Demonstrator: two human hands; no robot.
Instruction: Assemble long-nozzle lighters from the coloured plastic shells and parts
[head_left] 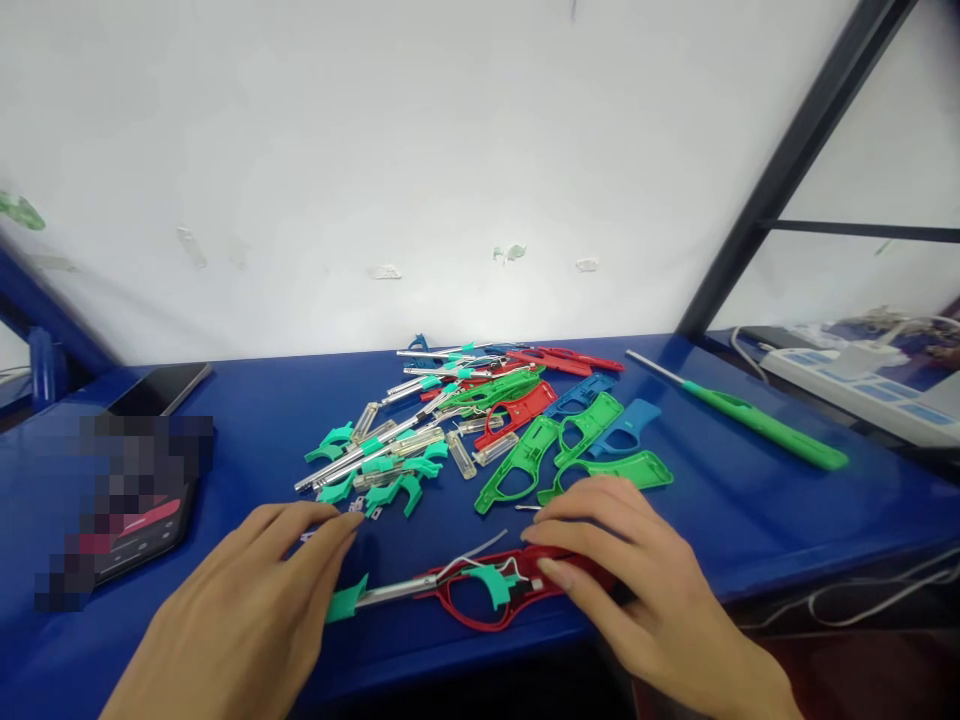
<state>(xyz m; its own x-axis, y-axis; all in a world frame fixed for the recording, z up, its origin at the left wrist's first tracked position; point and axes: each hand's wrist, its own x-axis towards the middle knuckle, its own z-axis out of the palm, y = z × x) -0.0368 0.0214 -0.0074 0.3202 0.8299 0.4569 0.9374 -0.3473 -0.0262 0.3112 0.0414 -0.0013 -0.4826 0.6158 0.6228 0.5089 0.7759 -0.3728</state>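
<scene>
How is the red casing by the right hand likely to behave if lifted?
The red casing looks like thin-walled plastic, so probably light and fairly stiff. The teal curved piece lies uncovered on it, so could slip off when tilted. The thin pale strand, free-ended, may flop.

Wall (465, 150) brightly lit; edges stretched; left patch pixelated.

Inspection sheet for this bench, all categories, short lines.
Surface: blue tabletop, parts spread across its middle.
Job's things: red shell with metal tube, teal trigger and pale wire; coloured shells and clear cases behind.
Clutter: phone at left, partly pixelated device nearer; green lighter at right.
Hands: left hand by the tube's teal end; right hand over the red shell; grips unclear.
Cables: white cord below the right edge.
Surroundings: white wall, dark frame, power strip.
</scene>
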